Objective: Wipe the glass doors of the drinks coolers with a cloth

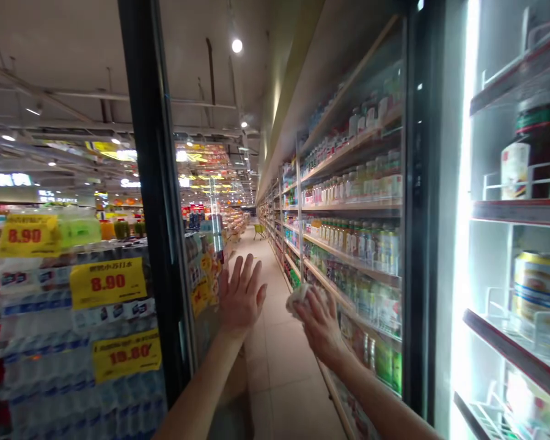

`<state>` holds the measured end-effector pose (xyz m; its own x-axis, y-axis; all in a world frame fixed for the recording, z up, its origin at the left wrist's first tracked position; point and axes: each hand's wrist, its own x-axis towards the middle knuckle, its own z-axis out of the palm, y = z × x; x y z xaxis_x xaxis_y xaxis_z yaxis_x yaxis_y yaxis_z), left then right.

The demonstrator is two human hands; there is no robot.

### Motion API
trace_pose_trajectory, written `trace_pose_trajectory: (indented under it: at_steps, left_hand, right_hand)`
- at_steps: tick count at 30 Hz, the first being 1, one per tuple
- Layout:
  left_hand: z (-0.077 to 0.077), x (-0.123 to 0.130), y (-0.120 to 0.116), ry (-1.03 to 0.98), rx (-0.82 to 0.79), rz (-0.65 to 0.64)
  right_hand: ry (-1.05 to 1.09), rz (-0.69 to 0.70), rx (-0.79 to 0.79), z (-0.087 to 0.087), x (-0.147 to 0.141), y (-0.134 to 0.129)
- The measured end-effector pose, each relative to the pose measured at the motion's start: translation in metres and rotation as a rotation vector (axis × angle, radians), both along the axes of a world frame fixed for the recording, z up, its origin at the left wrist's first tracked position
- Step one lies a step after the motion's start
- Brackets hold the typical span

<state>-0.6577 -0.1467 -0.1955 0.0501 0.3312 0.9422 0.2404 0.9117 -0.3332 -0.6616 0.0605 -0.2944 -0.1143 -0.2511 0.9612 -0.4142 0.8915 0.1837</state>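
Note:
A dark-framed glass door (420, 244) of a lit drinks fridge stands open in front of me. My left hand (241, 295) lies flat against the glass, fingers stretched out and slightly spread, holding nothing. To its right, my right hand (319, 327) presses a crumpled whitish cloth (297, 300) on the same pane. Part of the cloth is hidden under the fingers. Through the glass I see shelves of bottled drinks (348, 189) on the right and a long aisle floor (275, 342).
At right, fridge shelves (520, 212) hold bottles and a can pack (538, 287). Shrink-wrapped water bottles (73, 360) with yellow price signs (107, 282) are stacked on the left, close to the door's edge. Down the aisle stands a small yellow-green object (259, 230).

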Motion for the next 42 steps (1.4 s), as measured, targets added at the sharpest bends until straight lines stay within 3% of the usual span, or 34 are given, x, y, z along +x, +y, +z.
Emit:
trace_pose_trajectory:
  at_steps: [2,4,6,8,11,14,17,20,22,24,26,28,31,33,36,38,40,42]
  left_hand:
    - [-0.001,0.002,0.002,-0.008,0.003,-0.002]
    - [-0.001,0.003,0.003,-0.004,0.007,-0.012]
    - [0.000,0.003,0.003,-0.005,0.009,-0.020]
    - [0.003,0.002,0.002,-0.008,0.010,-0.021]
    - [-0.001,0.000,0.001,-0.011,0.013,-0.026]
    - [-0.023,0.003,0.003,-0.060,0.023,-0.054]
    - [-0.055,0.009,0.006,-0.123,0.011,-0.071]
    - [-0.075,0.012,0.008,-0.134,0.006,-0.050]
    - [-0.078,0.011,0.007,-0.121,-0.008,-0.038]
    - [-0.076,0.009,0.006,-0.104,-0.021,-0.040]
    - [-0.074,0.007,0.004,-0.107,-0.013,-0.051]
    - [-0.073,0.006,0.003,-0.121,-0.010,-0.063]
    - [-0.073,0.005,0.001,-0.137,-0.014,-0.058]
    - [-0.073,0.006,0.002,-0.133,-0.018,-0.054]
    - [-0.072,0.008,0.004,-0.134,-0.013,-0.058]
    - [-0.072,0.009,0.007,-0.135,0.005,-0.069]
    - [-0.072,0.010,0.008,-0.133,0.023,-0.080]
    - [-0.072,0.010,0.009,-0.131,0.021,-0.082]
  right_hand:
    - [-0.017,-0.096,-0.198,-0.001,-0.009,0.041]
    - [-0.021,-0.194,-0.525,0.001,-0.016,0.073]
    - [-0.023,-0.233,-0.704,0.002,-0.017,0.080]
    - [-0.027,-0.203,-0.610,-0.002,-0.012,0.061]
    - [-0.057,-0.103,-0.243,-0.012,-0.001,0.012]
    - [-0.061,-0.063,-0.073,-0.019,0.001,-0.003]
    - [-0.034,-0.132,-0.174,-0.017,-0.009,0.039]
    - [-0.043,-0.256,-0.556,-0.012,-0.018,0.095]
    - [-0.032,-0.290,-0.746,-0.014,-0.018,0.108]
    - [-0.033,-0.274,-0.740,-0.024,-0.013,0.093]
    - [-0.071,-0.219,-0.568,-0.039,-0.004,0.058]
    - [-0.119,-0.137,-0.291,-0.052,0.004,0.023]
    - [-0.141,-0.094,-0.070,-0.059,0.007,0.011]
    - [-0.128,-0.140,-0.135,-0.056,0.003,0.032]
    - [-0.123,-0.255,-0.470,-0.045,-0.007,0.069]
    - [-0.107,-0.279,-0.611,-0.041,-0.009,0.071]
    - [-0.088,-0.221,-0.537,-0.042,-0.005,0.049]
    - [-0.100,-0.123,-0.331,-0.048,0.004,0.015]
